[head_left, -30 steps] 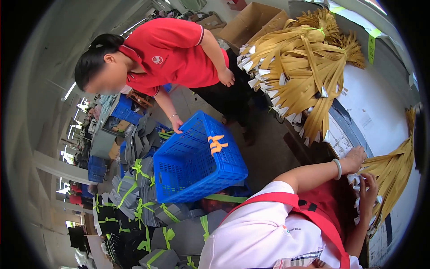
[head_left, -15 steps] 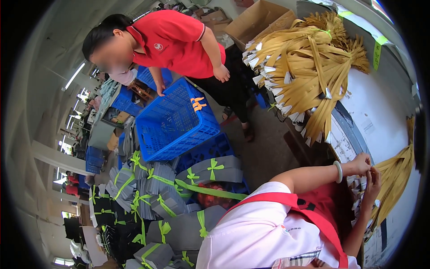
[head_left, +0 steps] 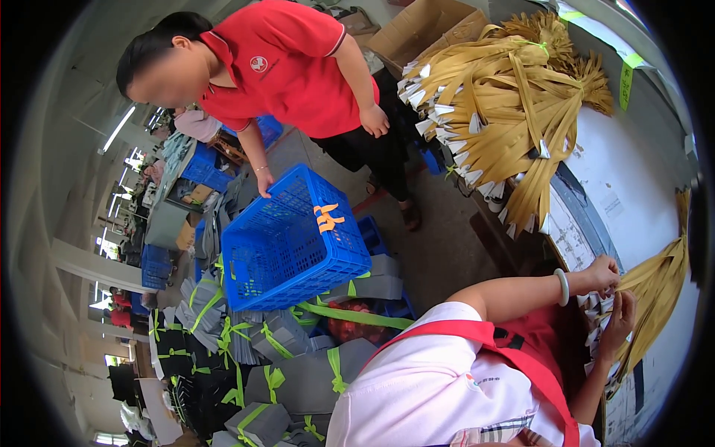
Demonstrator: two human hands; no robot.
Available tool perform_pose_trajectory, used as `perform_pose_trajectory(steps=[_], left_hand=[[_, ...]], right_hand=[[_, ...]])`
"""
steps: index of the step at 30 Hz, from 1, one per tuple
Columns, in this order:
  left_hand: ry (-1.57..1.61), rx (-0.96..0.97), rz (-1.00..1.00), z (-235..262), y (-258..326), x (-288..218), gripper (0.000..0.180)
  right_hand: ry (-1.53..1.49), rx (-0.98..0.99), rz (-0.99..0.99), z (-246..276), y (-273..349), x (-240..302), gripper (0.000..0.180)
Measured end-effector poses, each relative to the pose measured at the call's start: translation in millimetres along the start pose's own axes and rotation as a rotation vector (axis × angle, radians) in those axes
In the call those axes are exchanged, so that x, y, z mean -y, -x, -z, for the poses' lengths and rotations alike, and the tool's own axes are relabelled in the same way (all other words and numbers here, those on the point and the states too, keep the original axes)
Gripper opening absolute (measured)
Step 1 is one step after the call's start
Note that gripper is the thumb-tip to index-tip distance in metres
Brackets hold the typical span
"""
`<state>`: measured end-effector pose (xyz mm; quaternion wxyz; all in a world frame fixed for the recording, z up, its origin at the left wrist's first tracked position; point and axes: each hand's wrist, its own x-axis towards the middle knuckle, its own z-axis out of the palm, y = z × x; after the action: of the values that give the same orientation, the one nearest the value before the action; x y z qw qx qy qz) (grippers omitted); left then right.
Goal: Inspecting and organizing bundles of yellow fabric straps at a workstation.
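Note:
My left hand (head_left: 602,274), with a pale bangle (head_left: 562,286) at its wrist, is closed at the edge of a bundle of tan straps (head_left: 659,279); its fingertips pinch a strap. Just below it my right hand (head_left: 618,320) has its fingers bent in by the white-tipped strap ends; what they hold, if anything, is too small to make out. The bundle lies fanned on the white table (head_left: 607,197). Farther back on that table rests a large heap of tan straps (head_left: 514,104), also white at the ends.
A co-worker in a red shirt (head_left: 290,67) grips a blue plastic crate (head_left: 298,246) to my left. Under and around it lie grey stacks (head_left: 298,384) tied with green ribbon. A cardboard box (head_left: 428,30) stands at the back. Black bundles (head_left: 175,365) are at lower left.
The co-worker has brought the blue crate down and nearer, over the grey stacks, and leaned left. My right hand has drawn slightly apart from my left, which barely moved.

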<state>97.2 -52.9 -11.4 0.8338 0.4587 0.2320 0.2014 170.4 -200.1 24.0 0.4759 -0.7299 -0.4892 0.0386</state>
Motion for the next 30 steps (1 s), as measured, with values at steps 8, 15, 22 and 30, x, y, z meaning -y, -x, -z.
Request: perform_pose_trajectory(steps=[8, 15, 22, 30], left_hand=[[0.034, 0.003, 0.051, 8.2, 2.3, 5.3, 0.005], [0.044, 0.051, -0.026, -9.8, 11.3, -8.0, 0.007], [-0.051, 0.420, -0.254, 11.5, 17.5, -33.1, 0.018], [-0.080, 0.484, -0.180, -9.6, 0.9, -50.2, 0.016]], right_hand=[[-0.065, 0.123, -0.002, -10.0, -0.3, -3.5, 0.009], [-0.070, 0.152, -0.031, 8.4, -8.3, 4.6, 0.003], [-0.539, 0.149, -0.273, 25.6, -21.5, 11.2, 0.006], [-0.522, 0.330, -0.356, 56.4, -46.6, 1.7, 0.015]])
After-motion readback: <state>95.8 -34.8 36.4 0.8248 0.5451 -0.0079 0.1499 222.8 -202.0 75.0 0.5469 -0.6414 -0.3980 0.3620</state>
